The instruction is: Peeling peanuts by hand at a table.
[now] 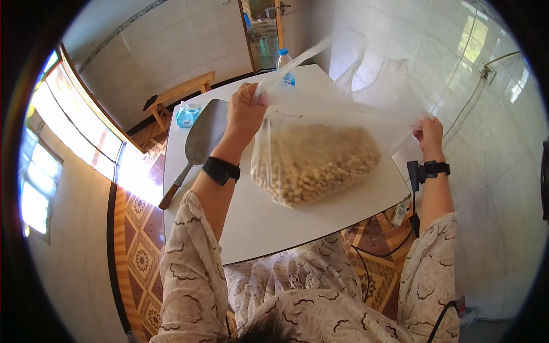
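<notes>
A clear plastic bag (337, 112) holds a heap of what look like unshelled peanuts (320, 174), and its bottom is at the middle of the white table. My left hand (247, 102) is closed on the bag's upper left edge. On the other side, my right hand (430, 135) pinches the upper right edge, so the film is stretched wide between them. The loose handles of the bag stick up beyond my hands. Left of my left forearm lies a metal scoop (205, 134) with a wooden handle.
On the white table (246, 228) stand a water bottle (285, 66) at the far side and a blue-and-white packet (187, 116) at the far left. A wooden bench (180, 91) is beyond. Tiled wall (486, 188) rises close on the right; a cable (389, 251) hangs near my right arm.
</notes>
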The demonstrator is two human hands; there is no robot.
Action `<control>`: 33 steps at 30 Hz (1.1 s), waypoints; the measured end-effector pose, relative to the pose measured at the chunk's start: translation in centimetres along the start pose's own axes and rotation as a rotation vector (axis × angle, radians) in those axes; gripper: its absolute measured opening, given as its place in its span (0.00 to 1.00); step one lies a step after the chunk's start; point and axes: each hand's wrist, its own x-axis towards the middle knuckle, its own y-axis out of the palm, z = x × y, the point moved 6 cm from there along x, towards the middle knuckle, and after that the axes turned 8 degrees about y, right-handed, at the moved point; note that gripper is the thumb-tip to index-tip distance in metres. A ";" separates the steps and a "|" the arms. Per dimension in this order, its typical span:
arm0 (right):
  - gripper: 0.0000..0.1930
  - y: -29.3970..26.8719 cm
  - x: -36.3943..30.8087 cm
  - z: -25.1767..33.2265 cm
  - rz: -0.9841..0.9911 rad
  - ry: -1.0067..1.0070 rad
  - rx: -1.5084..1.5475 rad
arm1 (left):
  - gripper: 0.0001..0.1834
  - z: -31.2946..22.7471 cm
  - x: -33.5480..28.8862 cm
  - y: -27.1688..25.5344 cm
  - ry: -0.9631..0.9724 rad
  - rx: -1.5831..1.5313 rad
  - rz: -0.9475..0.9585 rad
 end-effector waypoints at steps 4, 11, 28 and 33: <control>0.22 1.3 -4.6 2.6 0.290 0.088 -0.153 | 0.10 -0.3 -2.0 -1.2 0.192 0.196 0.017; 0.21 3.8 -15.8 9.8 0.131 -0.890 -0.597 | 0.05 -10.3 -11.2 5.3 0.605 0.220 0.882; 0.22 13.9 -25.3 -3.3 1.097 -0.887 -1.087 | 0.38 -5.2 -12.2 6.7 0.367 0.647 0.863; 0.21 11.5 -24.5 -3.0 1.067 -0.854 -0.941 | 0.19 -3.3 -14.7 2.9 0.688 0.636 0.568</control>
